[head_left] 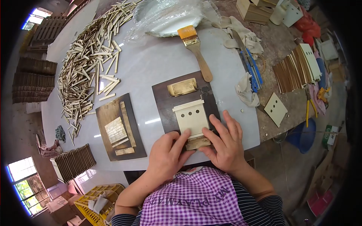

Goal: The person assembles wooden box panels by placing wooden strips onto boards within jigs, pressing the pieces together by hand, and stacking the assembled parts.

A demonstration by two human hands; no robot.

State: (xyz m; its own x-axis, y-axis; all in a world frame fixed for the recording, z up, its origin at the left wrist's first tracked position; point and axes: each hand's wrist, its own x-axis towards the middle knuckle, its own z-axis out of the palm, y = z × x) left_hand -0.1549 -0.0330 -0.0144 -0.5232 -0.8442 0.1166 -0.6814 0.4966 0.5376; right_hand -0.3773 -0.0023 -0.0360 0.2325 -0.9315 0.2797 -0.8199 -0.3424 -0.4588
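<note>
Just below the centre of the frame, a pale rectangular wooden panel with 3 round holes lies on a dark brown board, its lower end at a tan wooden block, probably a stop. The left hand and right hand flank that end, seemingly to steady it; whether either grip pinches, I cannot tell.

The pale panel is partly covered by fingers, and the far basin is apparently veiled by clear plastic.
</note>
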